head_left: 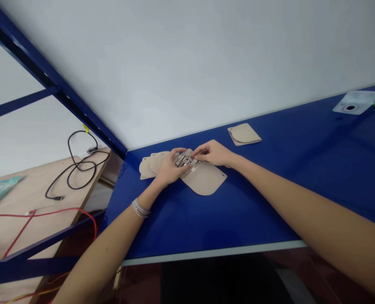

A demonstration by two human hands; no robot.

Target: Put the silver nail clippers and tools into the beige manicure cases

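Head view: the left hand [170, 167] arches with thumb and fingers spread around metal implements [183, 161] on an opened beige case [204, 179], presumably steadying them; whether it grips cannot be told. Opposite, the right hand [215, 153] has its fingertips gathered at the same implements, apparently for fine handling, though any pinch is unresolved. Overlapping beige pieces [147, 167] lie just left of the left hand, which partly hides them. Beyond the right hand, to its right, rest a folded beige case [244, 134] and, farther off, a white packet [356, 103].
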